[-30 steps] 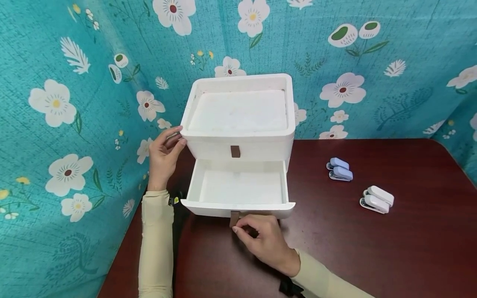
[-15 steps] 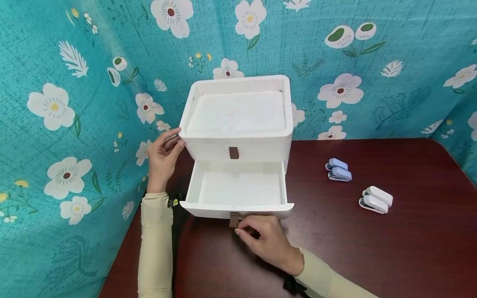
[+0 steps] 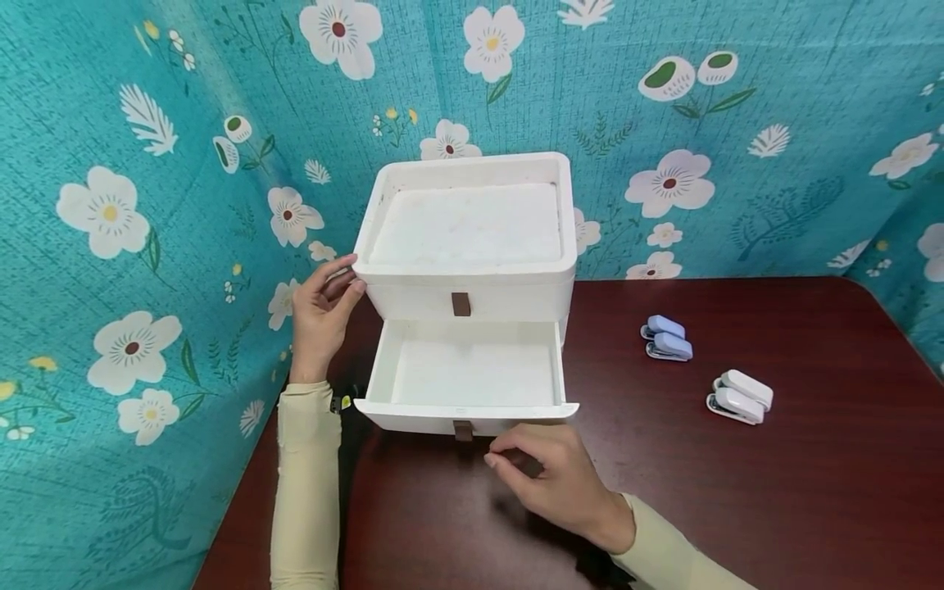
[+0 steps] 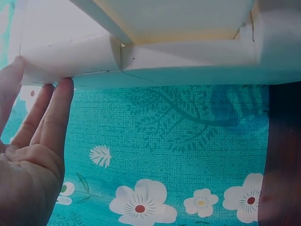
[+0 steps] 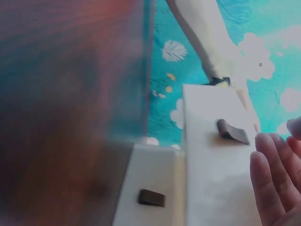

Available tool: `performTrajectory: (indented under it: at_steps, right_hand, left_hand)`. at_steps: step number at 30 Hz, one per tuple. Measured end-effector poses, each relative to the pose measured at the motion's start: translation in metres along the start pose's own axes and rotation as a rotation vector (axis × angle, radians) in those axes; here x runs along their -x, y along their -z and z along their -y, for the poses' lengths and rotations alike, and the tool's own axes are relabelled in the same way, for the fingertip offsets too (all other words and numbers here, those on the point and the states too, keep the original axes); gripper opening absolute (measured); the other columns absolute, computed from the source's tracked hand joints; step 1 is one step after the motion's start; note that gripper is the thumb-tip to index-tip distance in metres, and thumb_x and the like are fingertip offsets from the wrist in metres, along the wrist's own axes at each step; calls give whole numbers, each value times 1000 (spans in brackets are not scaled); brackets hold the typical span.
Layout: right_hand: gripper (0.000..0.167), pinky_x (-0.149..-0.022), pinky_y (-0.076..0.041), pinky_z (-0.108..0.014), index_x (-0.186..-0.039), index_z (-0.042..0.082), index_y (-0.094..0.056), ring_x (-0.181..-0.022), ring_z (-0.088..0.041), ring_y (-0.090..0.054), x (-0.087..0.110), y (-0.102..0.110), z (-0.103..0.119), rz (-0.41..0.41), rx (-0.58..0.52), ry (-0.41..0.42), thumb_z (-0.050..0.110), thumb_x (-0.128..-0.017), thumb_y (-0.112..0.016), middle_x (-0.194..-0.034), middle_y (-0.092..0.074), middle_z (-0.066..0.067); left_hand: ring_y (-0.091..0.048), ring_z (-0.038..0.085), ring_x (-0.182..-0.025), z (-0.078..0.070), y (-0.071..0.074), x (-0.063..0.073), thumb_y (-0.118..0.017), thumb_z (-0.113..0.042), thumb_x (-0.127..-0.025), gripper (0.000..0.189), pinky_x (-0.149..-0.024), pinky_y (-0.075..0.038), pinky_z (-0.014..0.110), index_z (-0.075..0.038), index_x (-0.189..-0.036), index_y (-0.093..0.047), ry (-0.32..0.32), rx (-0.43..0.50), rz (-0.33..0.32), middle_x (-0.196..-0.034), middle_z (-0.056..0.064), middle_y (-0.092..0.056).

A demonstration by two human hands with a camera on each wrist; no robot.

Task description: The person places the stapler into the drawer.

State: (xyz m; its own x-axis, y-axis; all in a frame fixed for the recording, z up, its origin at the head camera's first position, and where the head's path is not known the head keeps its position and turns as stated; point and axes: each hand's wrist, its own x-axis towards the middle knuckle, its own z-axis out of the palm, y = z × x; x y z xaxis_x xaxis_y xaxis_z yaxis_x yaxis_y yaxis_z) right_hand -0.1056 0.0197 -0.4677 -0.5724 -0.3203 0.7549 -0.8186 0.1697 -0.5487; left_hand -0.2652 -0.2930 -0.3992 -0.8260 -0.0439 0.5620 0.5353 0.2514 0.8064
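Note:
A white drawer box (image 3: 413,295) stands near the back of the table, its top a shallow recess. Below the top front with its brown tab (image 3: 460,304), a white drawer (image 3: 472,373) is pulled out, with nothing inside. My left hand (image 3: 317,319) touches the box's upper left corner; in the left wrist view its fingers (image 4: 56,113) are straight, their tips against the side. Just right of the drawer's brown pull tab (image 3: 462,430) is my right hand (image 3: 556,475), apart from it, thumb and index near each other, holding nothing. Brown tabs (image 5: 233,132) also show in the right wrist view.
To the right lie two blue staplers (image 3: 667,338), and nearer the front two white staplers (image 3: 740,397). A flowered teal cloth (image 3: 708,123) hangs behind and along the left. The dark red tabletop (image 3: 811,492) extends to the right.
My right hand has let go of the drawer's pull tab and moved to the right. The left hand stays at the box corner, and the drawer stays pulled out.

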Motion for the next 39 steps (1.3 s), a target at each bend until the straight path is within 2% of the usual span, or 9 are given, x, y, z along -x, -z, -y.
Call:
performTrajectory:
  at_steps: [6,10,13,18,21,24,30,33,39]
  right_hand:
    - [16,-62,-56,-9,-91,11,-75,-65,-1,-67,-7,13,3,-40,-22,35,-4,-86,-78,-75,-74,2]
    - [10,-60,-55,-13,-89,12,-75,-63,-1,-64,-14,25,4,-88,24,42,2,-90,-77,-74,-73,3]
    - [10,-59,-55,-15,-88,11,-76,-63,-2,-65,-18,35,6,-119,57,6,1,-88,-78,-75,-74,1]
    - [13,-60,-56,-14,-90,11,-78,-65,-1,-68,-22,50,7,-148,92,-72,-1,-85,-80,-79,-78,-3]
    - [9,-61,-56,-14,-92,10,-79,-66,-1,-67,-24,57,5,-178,101,-67,2,-87,-80,-80,-78,-4]
    - [14,-64,-58,-15,-92,8,-80,-67,-1,-68,-27,63,3,-195,101,-68,-3,-83,-81,-80,-78,-5]
    - [29,-68,-57,-11,-93,7,-80,-71,2,-68,-32,80,-2,-219,150,-119,-14,-73,-81,-81,-78,-6]
    - [28,-69,-56,-10,-93,7,-80,-73,4,-69,-34,91,-7,-247,187,-145,-13,-74,-82,-82,-78,-7]
    - [18,-67,-55,-8,-96,4,-81,-74,5,-70,-35,116,-20,-312,207,-212,-6,-81,-82,-82,-78,-13]
  left_hand:
    - [-72,-1,-113,-1,0,1,-70,4,-96,41,-94,-58,20,2,-136,-65,7,9,1,-128,-10,-73]
    - [-72,-1,-113,-2,0,0,-70,4,-96,41,-94,-58,21,1,-137,-65,19,10,0,-130,-6,-73]
    - [-73,0,-113,-3,0,0,-70,4,-96,41,-95,-58,21,1,-137,-65,22,11,-1,-131,-3,-73]
    - [-73,0,-113,-1,0,1,-70,4,-96,41,-94,-58,21,1,-137,-65,23,16,-2,-130,-4,-74]
    - [-73,0,-113,0,0,1,-70,3,-96,41,-94,-58,21,0,-137,-65,27,18,-1,-130,-5,-73]
    - [-73,0,-113,1,0,0,-70,4,-96,41,-94,-58,21,0,-137,-65,22,21,-3,-130,-6,-73]
    - [-73,0,-112,0,0,0,-70,5,-95,42,-94,-58,21,2,-137,-64,27,28,4,-126,-13,-73]
    - [-73,0,-112,-2,0,1,-70,6,-95,42,-94,-58,21,2,-137,-64,37,25,0,-129,-8,-73]
    - [-72,0,-114,-4,-1,0,-71,2,-96,46,-94,-58,21,-4,-140,-65,59,23,-4,-141,19,-67]
